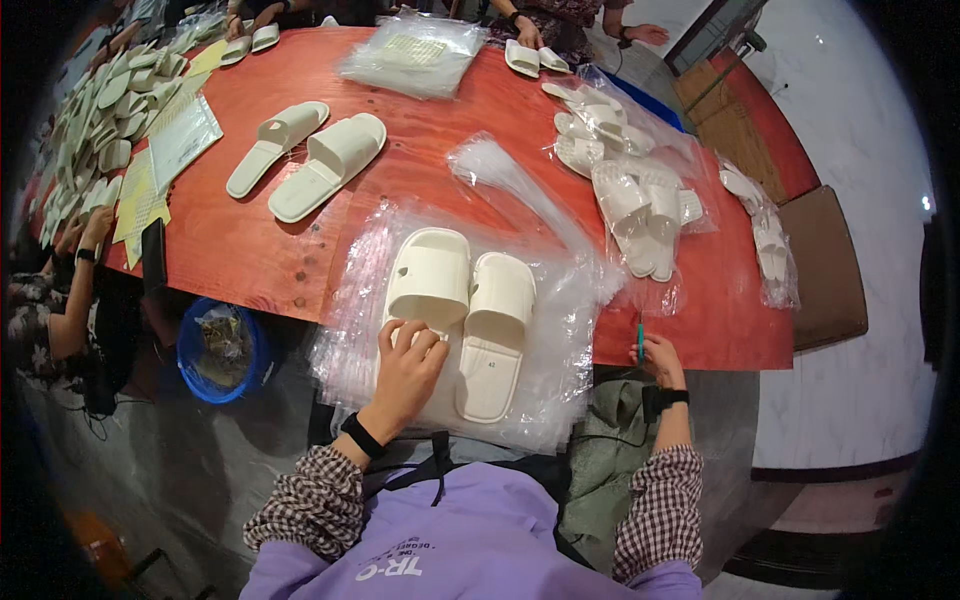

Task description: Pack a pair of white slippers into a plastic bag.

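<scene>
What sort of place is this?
Probably a packing workshop: the red table holds a heap of loose white slippers, layered clear plastic bags and other slippers bagged in clear plastic.

Probably a workshop: bagged slippers (625, 200)

At left of the frame, below the edge of the red tabletop (230, 262), a round blue bin (264, 352) with crumpled plastic inside. At upper left, yellow sheets (136, 200) lying flat. At far left, a person (36, 318) in dark patterned clothing; at the top, right of centre, another person (568, 28), likewise in dark patterned clothing. At right, a brown panel (822, 272) just beside the tabletop, and farther right, a pale marbled surface (875, 370). Below, right of centre, crumpled grey-green sheeting (598, 500).
</scene>
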### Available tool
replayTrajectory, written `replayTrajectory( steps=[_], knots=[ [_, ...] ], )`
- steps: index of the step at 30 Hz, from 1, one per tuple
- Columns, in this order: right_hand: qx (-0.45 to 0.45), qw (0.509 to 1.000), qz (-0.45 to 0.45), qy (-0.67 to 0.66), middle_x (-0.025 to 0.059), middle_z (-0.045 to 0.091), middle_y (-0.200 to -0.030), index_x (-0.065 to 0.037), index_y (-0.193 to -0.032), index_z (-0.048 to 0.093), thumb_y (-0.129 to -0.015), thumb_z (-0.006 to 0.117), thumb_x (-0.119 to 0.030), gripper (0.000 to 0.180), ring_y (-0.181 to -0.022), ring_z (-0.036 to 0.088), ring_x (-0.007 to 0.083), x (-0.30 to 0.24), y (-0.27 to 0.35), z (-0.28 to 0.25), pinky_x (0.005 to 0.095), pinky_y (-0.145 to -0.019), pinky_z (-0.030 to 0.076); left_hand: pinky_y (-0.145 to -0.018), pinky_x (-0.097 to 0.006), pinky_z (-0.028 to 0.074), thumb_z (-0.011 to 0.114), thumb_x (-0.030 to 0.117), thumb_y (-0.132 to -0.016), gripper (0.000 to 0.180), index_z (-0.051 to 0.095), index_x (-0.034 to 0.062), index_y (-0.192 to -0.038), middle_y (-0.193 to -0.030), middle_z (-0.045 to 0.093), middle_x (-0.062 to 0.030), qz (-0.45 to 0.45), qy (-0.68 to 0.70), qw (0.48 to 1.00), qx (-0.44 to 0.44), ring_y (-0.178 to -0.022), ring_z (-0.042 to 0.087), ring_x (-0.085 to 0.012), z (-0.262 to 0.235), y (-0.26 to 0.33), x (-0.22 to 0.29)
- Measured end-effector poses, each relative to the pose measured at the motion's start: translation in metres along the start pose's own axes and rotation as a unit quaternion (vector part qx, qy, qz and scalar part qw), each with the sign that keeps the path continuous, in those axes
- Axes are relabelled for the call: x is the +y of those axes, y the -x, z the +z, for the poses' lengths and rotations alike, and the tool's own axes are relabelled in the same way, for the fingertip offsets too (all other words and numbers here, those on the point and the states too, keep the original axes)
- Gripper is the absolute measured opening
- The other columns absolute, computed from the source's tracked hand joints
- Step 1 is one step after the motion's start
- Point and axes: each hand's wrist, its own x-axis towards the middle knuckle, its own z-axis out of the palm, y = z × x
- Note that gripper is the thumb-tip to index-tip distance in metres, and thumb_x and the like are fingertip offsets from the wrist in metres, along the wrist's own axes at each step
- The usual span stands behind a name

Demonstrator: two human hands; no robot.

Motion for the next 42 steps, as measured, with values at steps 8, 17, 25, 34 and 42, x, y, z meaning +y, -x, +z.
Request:
replayTrajectory(
  steps=[8, 17, 25, 34, 42],
  knots=[
    [-0.304, 0.916, -0.120, -0.231, 0.0028, 0.056, -0.103, -0.003, -0.135, 0.045, -0.093, 0.061, -0.040, 0.059, -0.087, 0.056, 0.0121, -0.118, 0.119, 0.023, 0.0271, -0.078, 0.047, -0.092, -0.042, 0.034, 0.061, 0.012, -0.077, 0.019, 0.062, 0.0093, -0.096, -0.092, 0.057, -0.0020, -0.038, -0.016, 0.999, -0.008, -0.100, 0.053, -0.0202, -0.006, 0.005, -0.001],
    [-0.659, 0.742, -0.076, -0.096, 0.0062, 0.052, -0.124, -0.006, -0.148, 0.025, -0.091, 0.047, -0.063, 0.083, -0.101, 0.056, 0.0146, -0.172, 0.134, 0.121, 0.0294, -0.089, 0.044, -0.088, -0.041, 0.034, 0.064, 0.008, -0.073, 0.020, 0.062, 0.0128, -0.092, -0.091, 0.058, -0.0006, -0.029, 0.004, 1.000, 0.006, -0.098, 0.053, -0.0222, -0.004, 0.002, -0.001],
    [-0.621, 0.772, -0.078, -0.111, 0.0023, 0.059, -0.100, -0.005, -0.129, 0.046, -0.095, 0.049, -0.052, 0.057, -0.083, 0.057, 0.0106, -0.185, 0.123, 0.152, 0.0245, -0.072, 0.046, -0.091, -0.042, 0.034, 0.062, 0.011, -0.074, 0.020, 0.063, 0.0139, -0.093, -0.094, 0.059, 0.0011, -0.010, 0.005, 1.000, -0.014, -0.101, 0.053, -0.0209, -0.003, 0.006, -0.003],
    [-0.358, 0.911, -0.123, -0.164, -0.0003, 0.059, -0.080, -0.004, -0.124, 0.058, -0.095, 0.059, -0.018, 0.032, -0.066, 0.055, 0.0070, -0.157, 0.139, 0.085, 0.0239, -0.060, 0.048, -0.079, -0.038, 0.040, 0.064, 0.008, -0.072, 0.018, 0.064, 0.0114, -0.090, -0.085, 0.060, -0.0014, -0.024, 0.069, 0.997, -0.022, -0.086, 0.055, -0.0227, -0.035, -0.003, -0.004],
    [0.118, 0.992, -0.037, 0.038, 0.0110, 0.062, -0.082, 0.000, -0.121, 0.057, -0.090, 0.061, -0.030, 0.043, -0.077, 0.062, 0.0221, -0.023, 0.037, 0.005, 0.0369, -0.070, 0.050, -0.066, -0.039, 0.043, 0.062, -0.004, -0.073, 0.013, 0.062, 0.0021, -0.085, -0.075, 0.057, -0.0123, -0.079, 0.161, 0.980, -0.086, -0.074, 0.055, -0.0320, -0.078, -0.015, -0.026]
  ],
)
